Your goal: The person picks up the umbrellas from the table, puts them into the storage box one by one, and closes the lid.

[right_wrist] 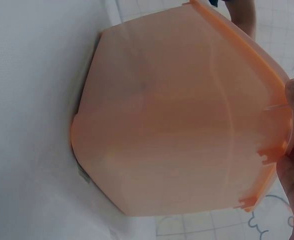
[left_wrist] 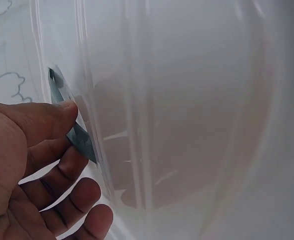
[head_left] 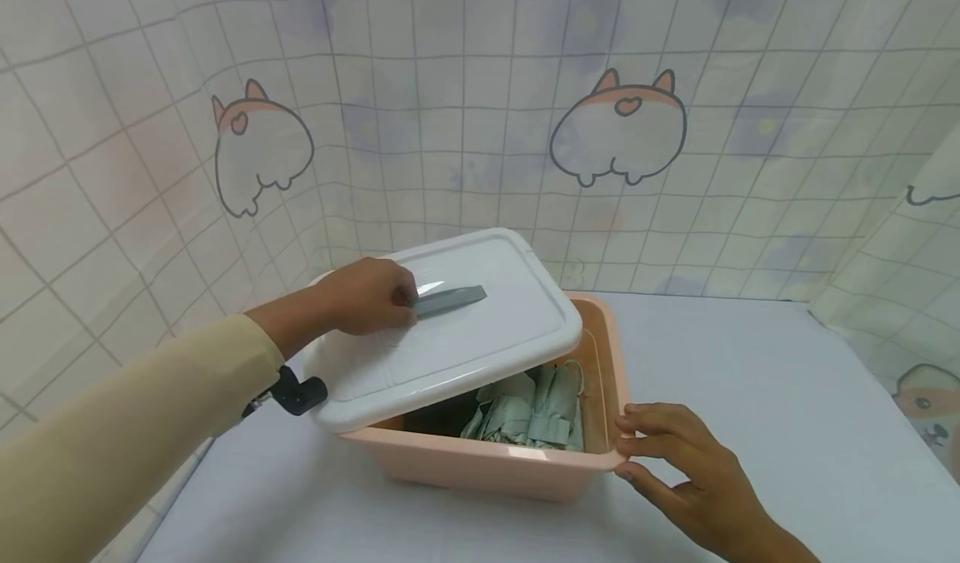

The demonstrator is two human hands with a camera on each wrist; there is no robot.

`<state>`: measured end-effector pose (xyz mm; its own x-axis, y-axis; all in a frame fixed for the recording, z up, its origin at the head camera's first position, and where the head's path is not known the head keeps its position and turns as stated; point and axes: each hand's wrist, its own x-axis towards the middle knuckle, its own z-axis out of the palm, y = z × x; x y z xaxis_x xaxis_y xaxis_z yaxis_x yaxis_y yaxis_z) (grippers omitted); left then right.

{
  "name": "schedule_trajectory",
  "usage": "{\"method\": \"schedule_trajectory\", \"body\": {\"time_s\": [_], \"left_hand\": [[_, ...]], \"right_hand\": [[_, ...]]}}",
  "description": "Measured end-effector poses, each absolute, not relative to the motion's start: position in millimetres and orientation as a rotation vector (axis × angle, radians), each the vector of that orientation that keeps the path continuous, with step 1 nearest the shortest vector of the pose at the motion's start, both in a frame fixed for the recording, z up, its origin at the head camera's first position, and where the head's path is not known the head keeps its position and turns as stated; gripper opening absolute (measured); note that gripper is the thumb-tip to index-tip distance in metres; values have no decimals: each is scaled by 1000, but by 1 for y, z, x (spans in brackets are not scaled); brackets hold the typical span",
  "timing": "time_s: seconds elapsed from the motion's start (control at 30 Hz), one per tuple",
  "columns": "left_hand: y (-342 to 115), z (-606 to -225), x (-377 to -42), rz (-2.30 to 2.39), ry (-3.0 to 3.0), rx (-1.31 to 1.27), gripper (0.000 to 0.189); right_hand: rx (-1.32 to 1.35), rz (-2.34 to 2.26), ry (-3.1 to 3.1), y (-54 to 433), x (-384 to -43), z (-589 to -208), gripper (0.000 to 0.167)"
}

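Observation:
My left hand [head_left: 371, 296] pinches the grey strap handle [head_left: 453, 301] of a white plastic lid [head_left: 517, 321] between thumb and fingers. Tilted, the lid lies over the left part of a peach plastic storage box [head_left: 483, 467], leaving its front and right side uncovered. Inside show pale green folded fabric bundles [head_left: 555, 409], partly hidden under the lid. At the box's front right corner, my right hand [head_left: 690, 471] grips the rim with thumb and fingertips. The left wrist view shows the handle [left_wrist: 79, 137] in the pinch; the right one shows the box's outer wall [right_wrist: 156, 125].
The box stands on a white-covered table [head_left: 720, 355]. Behind and to the left hangs a white grid-patterned curtain [head_left: 465, 130] with cartoon dog drawings. A small black device [head_left: 300, 392] sits at my left wrist, beside the lid's edge.

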<state>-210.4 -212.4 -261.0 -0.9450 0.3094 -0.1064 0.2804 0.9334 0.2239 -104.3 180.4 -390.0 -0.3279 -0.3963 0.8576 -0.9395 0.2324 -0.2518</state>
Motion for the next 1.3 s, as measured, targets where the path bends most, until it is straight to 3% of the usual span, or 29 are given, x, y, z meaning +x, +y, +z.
{"method": "schedule_trajectory", "body": {"time_s": [1.07, 1.3], "left_hand": [[-188, -255, -204, 212, 2873, 567, 20], [-185, -254, -201, 230, 2853, 586, 21]], "right_hand": [[1170, 1020, -1881, 179, -99, -387, 32], [1003, 937, -2145, 186, -92, -390, 52]]}}
